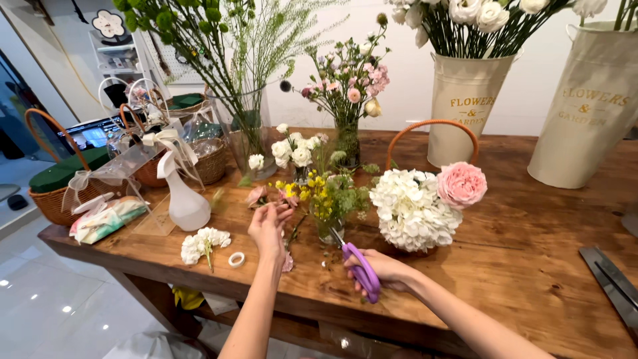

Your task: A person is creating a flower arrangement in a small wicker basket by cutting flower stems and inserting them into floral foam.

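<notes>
Right hand (389,271) was wrapped around purple-handled scissors (361,269), blades pointing up-left toward the small glass vase (327,229) w/ yellow and green sprigs. Left hand (268,226) had its fingertips pinched narrow on a pink flower stem (282,199) just left of that vase — grip closed on it, though the stem itself was thin and partly hidden. Both hands worked over a wooden table (518,259). Just right of the scissors sat a basket w/ white hydrangea (412,206) and a pink rose (461,184), orange handle arching behind. Left of the hand: a white spray bottle (187,203), a cut white bloom (203,242) lying flat, and a tape roll (236,259) near it. At the back — two cream metal buckets (465,110) w/ white flowers, apart from the hands.
</notes>
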